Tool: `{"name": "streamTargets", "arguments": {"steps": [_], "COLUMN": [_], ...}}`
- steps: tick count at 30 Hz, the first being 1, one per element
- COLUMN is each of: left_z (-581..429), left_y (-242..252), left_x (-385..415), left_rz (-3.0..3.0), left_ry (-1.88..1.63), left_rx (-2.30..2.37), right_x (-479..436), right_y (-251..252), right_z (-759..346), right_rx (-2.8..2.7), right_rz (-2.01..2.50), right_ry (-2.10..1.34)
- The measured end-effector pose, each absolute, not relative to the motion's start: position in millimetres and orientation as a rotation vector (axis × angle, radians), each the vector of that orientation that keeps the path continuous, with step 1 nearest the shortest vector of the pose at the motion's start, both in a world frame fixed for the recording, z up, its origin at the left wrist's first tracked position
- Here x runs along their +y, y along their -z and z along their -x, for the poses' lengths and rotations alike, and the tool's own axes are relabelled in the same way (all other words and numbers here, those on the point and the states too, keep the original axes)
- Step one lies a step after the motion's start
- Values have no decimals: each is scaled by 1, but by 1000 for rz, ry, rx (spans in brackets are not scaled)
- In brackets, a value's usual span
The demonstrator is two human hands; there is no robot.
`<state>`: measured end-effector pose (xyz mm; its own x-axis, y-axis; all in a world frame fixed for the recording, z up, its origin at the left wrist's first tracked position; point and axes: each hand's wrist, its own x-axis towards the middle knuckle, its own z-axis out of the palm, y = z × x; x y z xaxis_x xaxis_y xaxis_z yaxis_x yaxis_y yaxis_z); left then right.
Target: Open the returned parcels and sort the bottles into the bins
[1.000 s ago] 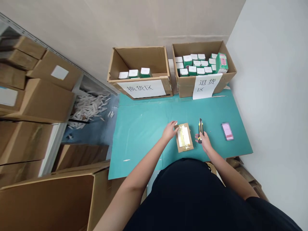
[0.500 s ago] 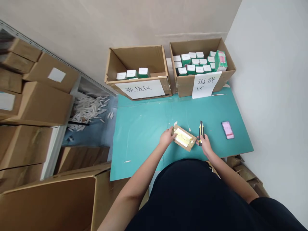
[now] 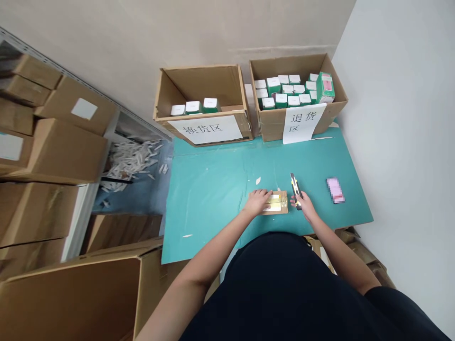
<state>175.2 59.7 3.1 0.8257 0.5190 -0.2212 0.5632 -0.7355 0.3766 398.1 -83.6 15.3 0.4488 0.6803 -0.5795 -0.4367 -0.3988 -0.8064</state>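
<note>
A small brown cardboard parcel [image 3: 278, 203] sealed with yellowish tape lies flat on the teal table [image 3: 213, 189], its long side running left to right. My left hand [image 3: 259, 201] rests on the parcel's left end, fingers flat on top. My right hand [image 3: 301, 202] is closed around a yellow and black utility knife [image 3: 295, 185], which points away from me just right of the parcel.
At the table's far edge stand two open cartons with paper signs: the left carton [image 3: 202, 102] holds three small boxes, the right carton [image 3: 296, 94] holds several green and white boxes. A pink item [image 3: 335, 190] lies at right. Stacked cartons [image 3: 53, 147] fill the left.
The parcel was turned from lengthwise, through a tilt, to lie crosswise. My left hand went with it onto its top. My right hand lifted the knife off the table.
</note>
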Motion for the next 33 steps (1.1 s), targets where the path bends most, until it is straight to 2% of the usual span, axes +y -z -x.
{"name": "streamTargets", "arguments": {"steps": [4, 10, 22, 33], "left_z": [-179, -166, -166, -167], "left_y": [2, 9, 14, 14], "left_x": [70, 66, 54, 50], "left_rz": [-2578, -2644, -2652, -2621], "left_ry": [224, 97, -54, -92], "left_rx": [741, 627, 695, 738], "right_x": [-118, -154, -164, -170], "right_y": [-19, -24, -37, -41], "right_z": [-403, -408, -405, -383], "right_rx": [-294, -381, -629, -1028], "right_rz": [1679, 1810, 1944, 2068], "right_ry": [-1223, -1312, -1246, -980]}}
